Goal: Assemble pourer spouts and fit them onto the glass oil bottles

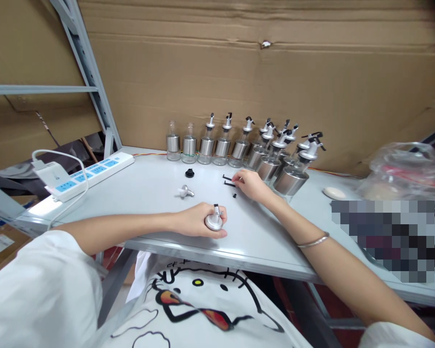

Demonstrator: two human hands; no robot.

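My left hand (pixel 197 220) is closed around a silver pourer spout (pixel 213 222) with a small black tip, just above the table's front edge. Farther back, my right hand (pixel 249 183) reaches down with bent fingers at a thin black lever (pixel 229 183); whether the fingers grip it is hard to see. Another black lever (pixel 227 177) lies just behind that one. A small black cap piece (pixel 234 195) sits close to the right hand. Left of these, a second silver spout (pixel 186 192) lies on its side, with a black stopper (pixel 189 172) behind it.
Along the cardboard backing stand two bottles without spouts, one of them a steel-banded glass bottle (pixel 173 142), and several bottles with spouts (pixel 268 166). A power strip (pixel 94 176) with a plugged-in charger is at left. A beige disc (pixel 334 193) and plastic bags (pixel 406 169) lie right.
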